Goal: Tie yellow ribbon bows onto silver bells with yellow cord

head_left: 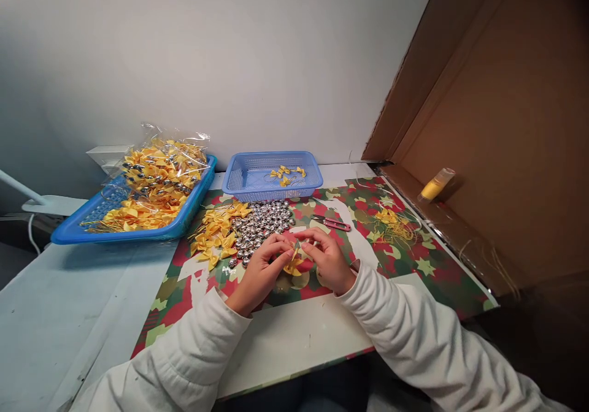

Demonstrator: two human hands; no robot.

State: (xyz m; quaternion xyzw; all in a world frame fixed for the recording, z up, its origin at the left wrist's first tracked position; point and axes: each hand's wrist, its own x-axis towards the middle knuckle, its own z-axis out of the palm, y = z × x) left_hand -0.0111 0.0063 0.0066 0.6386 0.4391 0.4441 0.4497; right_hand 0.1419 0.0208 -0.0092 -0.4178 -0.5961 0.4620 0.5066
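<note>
My left hand (262, 271) and my right hand (329, 262) meet over the patterned table cover, fingers pinched close together. Between them is a yellow ribbon flower (293, 268), its petals hanging below my fingertips. Both hands grip its thin upper part, which my fingers partly hide. Just beyond my left hand lies a heap of small shiny silver bells (262, 225). Left of the bells is a pile of yellow ribbon flowers (216, 234) with thin stems. Small red-handled thread snips (332, 222) rest beyond my right hand.
A blue basket (271, 192) at the back holds a few yellow pieces. The larger blue tray (115, 236) at left carries yellow flowers and a clear bag. Tangled yellow thread (394, 225) lies at right, near a yellow thread spool (436, 185) by the cardboard wall (497, 124).
</note>
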